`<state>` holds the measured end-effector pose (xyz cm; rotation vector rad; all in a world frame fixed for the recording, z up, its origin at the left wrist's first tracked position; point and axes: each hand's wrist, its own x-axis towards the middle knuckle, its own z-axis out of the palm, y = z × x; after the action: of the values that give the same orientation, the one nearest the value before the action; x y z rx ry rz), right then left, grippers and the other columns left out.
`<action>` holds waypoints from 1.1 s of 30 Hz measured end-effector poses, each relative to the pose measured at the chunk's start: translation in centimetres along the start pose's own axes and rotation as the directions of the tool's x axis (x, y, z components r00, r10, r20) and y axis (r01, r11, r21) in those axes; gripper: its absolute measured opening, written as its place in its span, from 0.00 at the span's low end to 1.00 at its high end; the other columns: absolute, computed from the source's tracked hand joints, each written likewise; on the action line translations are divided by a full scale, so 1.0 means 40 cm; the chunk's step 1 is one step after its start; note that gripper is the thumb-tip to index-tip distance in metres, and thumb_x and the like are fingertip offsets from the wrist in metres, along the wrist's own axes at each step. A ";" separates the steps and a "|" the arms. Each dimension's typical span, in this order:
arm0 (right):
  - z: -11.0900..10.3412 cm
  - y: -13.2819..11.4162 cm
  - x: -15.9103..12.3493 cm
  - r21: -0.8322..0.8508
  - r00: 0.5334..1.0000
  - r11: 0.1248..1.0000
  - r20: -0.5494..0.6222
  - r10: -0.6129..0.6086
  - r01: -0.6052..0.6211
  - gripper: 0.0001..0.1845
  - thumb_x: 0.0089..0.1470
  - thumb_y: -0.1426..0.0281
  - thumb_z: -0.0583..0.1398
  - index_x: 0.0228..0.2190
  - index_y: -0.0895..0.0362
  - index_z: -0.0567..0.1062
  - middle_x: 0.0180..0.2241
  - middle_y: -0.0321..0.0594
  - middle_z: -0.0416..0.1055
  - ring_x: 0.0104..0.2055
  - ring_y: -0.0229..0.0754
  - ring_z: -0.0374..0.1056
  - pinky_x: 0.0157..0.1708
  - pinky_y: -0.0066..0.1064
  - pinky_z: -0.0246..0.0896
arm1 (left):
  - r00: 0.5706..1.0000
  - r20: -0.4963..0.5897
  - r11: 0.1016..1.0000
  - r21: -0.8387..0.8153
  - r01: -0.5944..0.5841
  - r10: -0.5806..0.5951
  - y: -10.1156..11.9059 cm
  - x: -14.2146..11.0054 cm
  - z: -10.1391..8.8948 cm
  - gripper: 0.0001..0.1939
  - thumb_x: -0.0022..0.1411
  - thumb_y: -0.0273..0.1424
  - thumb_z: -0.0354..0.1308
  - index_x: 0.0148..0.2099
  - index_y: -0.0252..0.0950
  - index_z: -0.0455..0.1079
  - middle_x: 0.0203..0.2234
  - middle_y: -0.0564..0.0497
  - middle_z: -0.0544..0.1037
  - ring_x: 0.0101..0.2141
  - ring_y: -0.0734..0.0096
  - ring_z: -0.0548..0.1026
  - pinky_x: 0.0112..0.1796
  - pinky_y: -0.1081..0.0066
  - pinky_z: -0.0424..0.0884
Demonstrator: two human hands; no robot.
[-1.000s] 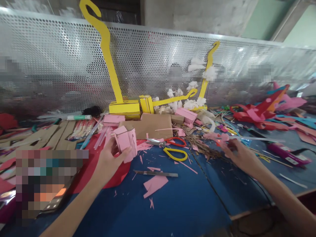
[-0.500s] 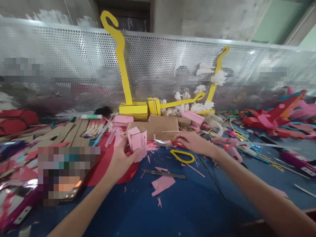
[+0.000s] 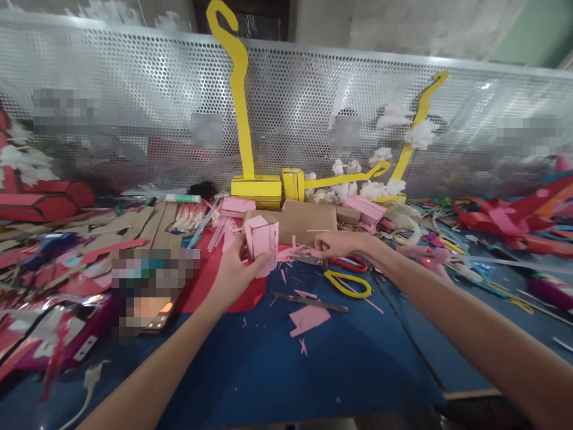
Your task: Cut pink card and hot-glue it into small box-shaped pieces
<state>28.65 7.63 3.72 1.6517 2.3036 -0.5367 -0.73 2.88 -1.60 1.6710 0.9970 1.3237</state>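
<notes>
A small box covered in pink paper (image 3: pixel 262 243) stands upright in my left hand (image 3: pixel 237 269); its fingers and thumb are closed round the box's sides. Farther right, my right hand (image 3: pixel 340 243) is closed with its fingers curled, low over the blue table. Its fingertips are by the pivot of scissors (image 3: pixel 348 288) with one red and one yellow handle. Whatever may be between those fingers is hidden. Below lie a thin metal blade (image 3: pixel 313 301) and a pink paper scrap (image 3: pixel 308 319).
Brown cardboard (image 3: pixel 308 218) lies behind my hands, near yellow hooked pieces (image 3: pixel 242 119) against a perforated metal panel (image 3: pixel 304 95). Red paper (image 3: pixel 201 292) is beneath my left hand. A pink glue gun (image 3: pixel 430 260) lies right; cardboard strips (image 3: pixel 147 230) are piled left.
The view has swung left. My right hand has moved left off the scissors' red handle, its fingers more curled. My left hand still holds the pink box.
</notes>
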 end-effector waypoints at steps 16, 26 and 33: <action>0.047 0.026 -0.050 0.330 0.691 0.903 -0.721 0.053 0.275 0.10 0.64 0.68 0.58 0.41 0.58 0.79 0.40 0.42 0.81 0.42 0.46 0.77 0.46 0.36 0.72 | 0.994 0.102 1.000 0.010 -0.029 0.028 -0.024 0.001 0.004 0.32 0.60 0.36 0.65 0.64 0.38 0.63 0.57 0.40 0.77 0.53 0.53 0.78 0.53 0.52 0.75; 0.113 0.012 -0.083 0.414 0.484 0.770 -0.861 0.158 0.485 0.14 0.61 0.60 0.62 0.38 0.56 0.82 0.39 0.44 0.82 0.38 0.47 0.76 0.38 0.36 0.70 | 0.988 0.112 0.993 0.044 -0.112 0.107 0.017 -0.019 0.011 0.32 0.63 0.37 0.66 0.66 0.43 0.61 0.56 0.43 0.76 0.52 0.58 0.78 0.53 0.56 0.75; 0.085 -0.098 -0.182 0.499 0.605 0.591 -0.796 0.022 0.634 0.12 0.58 0.60 0.66 0.37 0.55 0.83 0.39 0.43 0.82 0.38 0.44 0.77 0.37 0.33 0.72 | 0.963 0.191 0.948 0.220 -0.230 0.189 0.055 -0.047 0.007 0.26 0.63 0.32 0.66 0.61 0.44 0.65 0.54 0.46 0.77 0.54 0.58 0.76 0.55 0.56 0.73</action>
<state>27.24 -1.17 4.25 2.0231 3.3928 -1.2735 -0.49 0.25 -0.34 2.0861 0.9279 1.2068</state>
